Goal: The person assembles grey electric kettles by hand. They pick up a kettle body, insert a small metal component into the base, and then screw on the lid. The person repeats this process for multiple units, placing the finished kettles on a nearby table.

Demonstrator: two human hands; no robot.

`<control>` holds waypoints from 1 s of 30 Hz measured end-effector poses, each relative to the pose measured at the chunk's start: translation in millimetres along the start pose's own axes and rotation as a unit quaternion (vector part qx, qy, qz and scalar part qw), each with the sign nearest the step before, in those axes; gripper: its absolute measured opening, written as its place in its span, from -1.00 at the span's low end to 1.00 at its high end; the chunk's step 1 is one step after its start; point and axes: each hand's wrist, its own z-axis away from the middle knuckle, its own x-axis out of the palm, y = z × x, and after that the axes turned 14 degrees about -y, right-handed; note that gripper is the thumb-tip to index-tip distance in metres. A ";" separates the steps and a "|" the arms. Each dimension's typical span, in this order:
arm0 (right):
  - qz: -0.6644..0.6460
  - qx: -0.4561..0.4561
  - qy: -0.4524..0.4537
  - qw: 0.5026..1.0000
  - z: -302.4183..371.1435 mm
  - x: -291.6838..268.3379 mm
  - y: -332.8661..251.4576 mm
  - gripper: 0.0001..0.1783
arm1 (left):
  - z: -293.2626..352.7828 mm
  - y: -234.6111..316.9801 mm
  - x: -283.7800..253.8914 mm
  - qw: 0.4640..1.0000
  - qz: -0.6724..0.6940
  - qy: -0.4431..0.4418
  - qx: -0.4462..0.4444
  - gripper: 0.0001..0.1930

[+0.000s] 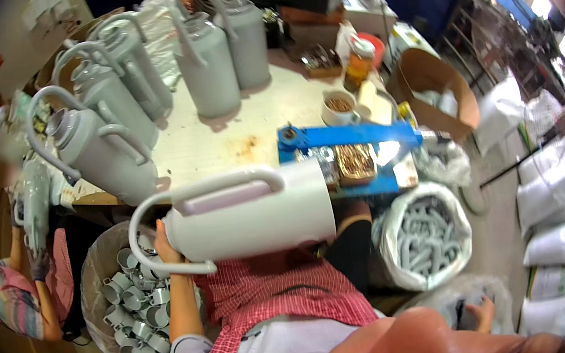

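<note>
My left hand (167,246) grips the neck end of a pale grey plastic jug (260,219), which lies on its side across the front of my body, its flat base pointing right. It has a long side handle (247,178) on top and a curved carrying handle (137,233) looping around the neck end. Down at the lower right, my right hand (484,313) is over a clear plastic bag (497,287) holding grey pieces. Its fingers look spread, with nothing visible between them.
Several similar jugs (208,71) stand on the white table (233,136). A blue fixture (349,134) sits by metal parts (355,163) and a cup (339,106). A bag of grey cups (139,312) stands left, a bag of handles (426,236) right. At far left, another person (24,292) holds a jug.
</note>
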 end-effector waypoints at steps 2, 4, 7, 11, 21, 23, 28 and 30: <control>0.013 -0.042 0.148 0.988 42.2 -59.3 -99.0 -0.19 | 22.3 3.3 -5.2 1.000 0.017 0.023 0.008 -0.52; -0.014 -0.247 0.239 0.939 74.0 -84.8 -194.4 -0.35 | 25.2 -9.2 -16.6 0.998 0.059 -0.005 0.003 -0.56; -0.161 -0.542 0.142 0.813 133.4 -46.6 -368.8 -0.34 | 29.8 -39.2 -26.7 0.992 0.109 -0.067 0.001 -0.58; -0.189 -0.763 0.083 0.612 187.9 13.5 -517.5 -0.20 | 45.8 -26.6 2.7 0.989 0.133 -0.062 0.009 -0.61; -0.233 -0.842 -0.055 0.483 215.5 46.7 -552.5 -0.14 | 75.0 8.3 -62.2 0.999 0.011 0.030 0.041 -0.61; -0.266 -0.801 -0.103 0.526 211.0 63.7 -558.4 -0.17 | 89.0 32.1 -47.2 0.989 -0.014 0.119 0.081 -0.62; -0.445 -0.524 -0.453 0.568 223.3 109.3 -584.4 -0.46 | 128.3 86.6 -52.1 0.898 -0.305 0.228 0.218 -0.54; -0.378 -0.528 -0.486 0.585 221.2 108.3 -605.6 -0.44 | 136.0 86.0 -66.4 0.870 -0.378 0.213 0.233 -0.48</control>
